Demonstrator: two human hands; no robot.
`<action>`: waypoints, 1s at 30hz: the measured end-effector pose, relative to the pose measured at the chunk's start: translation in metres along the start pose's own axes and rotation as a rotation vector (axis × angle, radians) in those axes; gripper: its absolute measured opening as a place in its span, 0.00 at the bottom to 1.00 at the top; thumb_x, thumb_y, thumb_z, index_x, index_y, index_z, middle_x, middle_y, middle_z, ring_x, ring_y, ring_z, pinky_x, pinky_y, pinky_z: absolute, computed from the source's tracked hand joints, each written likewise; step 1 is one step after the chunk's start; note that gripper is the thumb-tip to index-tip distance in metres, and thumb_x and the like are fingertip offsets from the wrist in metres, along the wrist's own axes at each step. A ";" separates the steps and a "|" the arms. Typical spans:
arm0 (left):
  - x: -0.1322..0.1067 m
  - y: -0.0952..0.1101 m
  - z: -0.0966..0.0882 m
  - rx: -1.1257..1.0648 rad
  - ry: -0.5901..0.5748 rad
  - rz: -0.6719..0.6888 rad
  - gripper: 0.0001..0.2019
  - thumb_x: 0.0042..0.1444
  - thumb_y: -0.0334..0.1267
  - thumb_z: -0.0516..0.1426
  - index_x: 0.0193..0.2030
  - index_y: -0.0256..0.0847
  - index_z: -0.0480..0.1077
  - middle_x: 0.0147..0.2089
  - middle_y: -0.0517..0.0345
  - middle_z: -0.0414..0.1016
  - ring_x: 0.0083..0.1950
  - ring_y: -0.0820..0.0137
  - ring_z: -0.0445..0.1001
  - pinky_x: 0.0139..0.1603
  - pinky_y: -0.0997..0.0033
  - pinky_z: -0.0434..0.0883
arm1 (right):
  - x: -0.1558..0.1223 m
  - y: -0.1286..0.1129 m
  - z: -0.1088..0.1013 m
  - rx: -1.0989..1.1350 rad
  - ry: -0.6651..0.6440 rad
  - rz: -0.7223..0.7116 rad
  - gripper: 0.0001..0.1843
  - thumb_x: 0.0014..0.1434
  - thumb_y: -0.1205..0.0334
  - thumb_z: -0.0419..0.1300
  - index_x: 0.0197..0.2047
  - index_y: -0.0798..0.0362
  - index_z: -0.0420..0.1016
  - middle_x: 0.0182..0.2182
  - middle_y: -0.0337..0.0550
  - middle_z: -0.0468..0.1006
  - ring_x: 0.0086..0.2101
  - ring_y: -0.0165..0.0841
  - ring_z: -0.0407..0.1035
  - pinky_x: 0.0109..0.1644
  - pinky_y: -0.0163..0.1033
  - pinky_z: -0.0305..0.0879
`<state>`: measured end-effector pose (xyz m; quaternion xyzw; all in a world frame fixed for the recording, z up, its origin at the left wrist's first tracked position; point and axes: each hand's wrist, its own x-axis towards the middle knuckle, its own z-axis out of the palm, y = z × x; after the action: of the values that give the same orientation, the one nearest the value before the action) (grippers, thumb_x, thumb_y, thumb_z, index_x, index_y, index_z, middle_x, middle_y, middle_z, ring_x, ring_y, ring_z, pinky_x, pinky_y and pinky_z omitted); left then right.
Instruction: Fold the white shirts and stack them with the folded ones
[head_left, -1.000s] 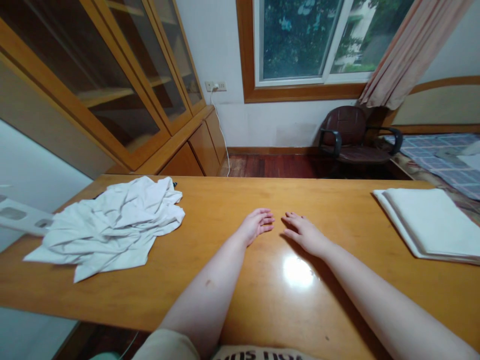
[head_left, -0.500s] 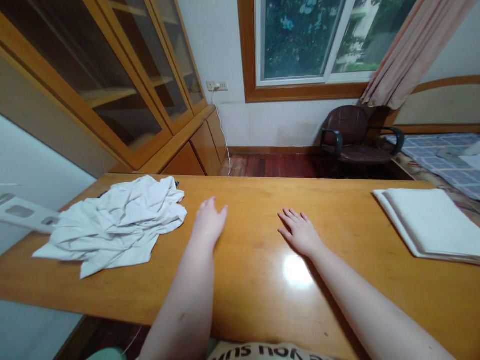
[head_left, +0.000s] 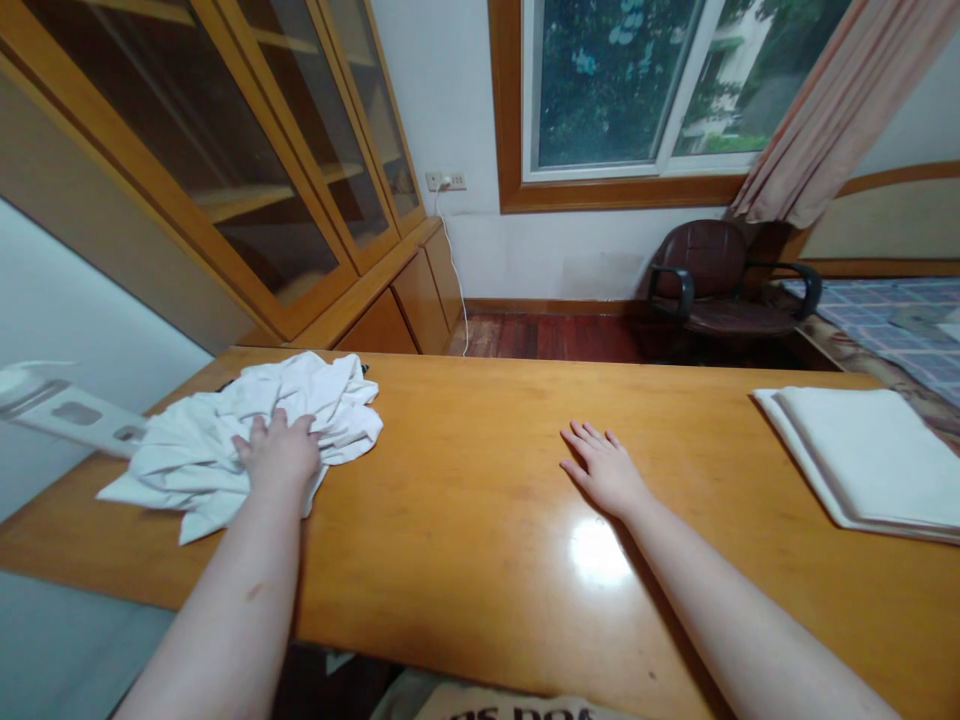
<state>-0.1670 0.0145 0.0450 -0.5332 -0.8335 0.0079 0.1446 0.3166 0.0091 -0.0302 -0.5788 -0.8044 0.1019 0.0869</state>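
Note:
My left hand (head_left: 281, 455) lies on a crumpled white cloth (head_left: 202, 440) at the left of the wooden table (head_left: 450, 560). Its fingers are spread over the folds, and the palm covers part of the fabric. Whether the fabric has more than one piece, I cannot tell. My right hand (head_left: 606, 472) rests flat on the bare tabletop right of the middle, fingers apart, holding nothing. Farther to the right, a neatly folded stack of white cloth (head_left: 870, 455) lies near the table's right side, apart from my right hand.
A white slotted plastic object (head_left: 82, 410) stands against the cloth at the far left. Beyond the table are a glass-door cabinet (head_left: 300, 300), a dark red armchair (head_left: 709, 270) and a bed with a checked cover (head_left: 885, 310). A white cord (head_left: 454, 260) hangs from a wall socket.
My left hand has moved left from the bare tabletop onto the crumpled white cloth. My right hand stays in place. The view has shifted slightly.

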 end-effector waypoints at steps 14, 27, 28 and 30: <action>-0.003 0.019 -0.077 -0.445 0.365 -0.071 0.15 0.63 0.38 0.41 0.50 0.44 0.64 0.51 0.54 0.70 0.55 0.61 0.66 0.52 0.62 0.63 | 0.000 0.000 -0.002 0.025 0.002 -0.003 0.31 0.63 0.46 0.47 0.65 0.50 0.59 0.65 0.47 0.55 0.64 0.41 0.47 0.65 0.55 0.39; -0.109 0.178 -0.100 -0.850 -0.004 0.758 0.14 0.56 0.31 0.44 0.41 0.41 0.69 0.40 0.53 0.72 0.45 0.66 0.69 0.49 0.67 0.67 | 0.001 0.002 -0.003 0.078 0.011 -0.010 0.29 0.62 0.50 0.50 0.63 0.52 0.61 0.64 0.49 0.57 0.63 0.42 0.48 0.65 0.55 0.40; -0.116 0.190 -0.097 -0.861 -0.058 0.802 0.14 0.56 0.31 0.45 0.41 0.41 0.70 0.40 0.53 0.72 0.45 0.66 0.69 0.49 0.67 0.67 | 0.000 0.002 -0.005 0.098 0.020 -0.012 0.28 0.61 0.51 0.51 0.63 0.51 0.62 0.64 0.49 0.57 0.63 0.42 0.49 0.65 0.56 0.40; -0.130 0.211 -0.088 -0.852 -0.173 0.873 0.14 0.59 0.32 0.45 0.42 0.41 0.70 0.42 0.52 0.72 0.47 0.66 0.69 0.51 0.67 0.66 | 0.000 0.003 -0.007 0.178 0.052 -0.020 0.23 0.62 0.56 0.50 0.59 0.50 0.66 0.61 0.48 0.63 0.61 0.40 0.54 0.64 0.55 0.41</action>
<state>0.0928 -0.0232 0.0640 -0.8336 -0.4768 -0.2243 -0.1658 0.3213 0.0101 -0.0242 -0.5631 -0.7954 0.1571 0.1597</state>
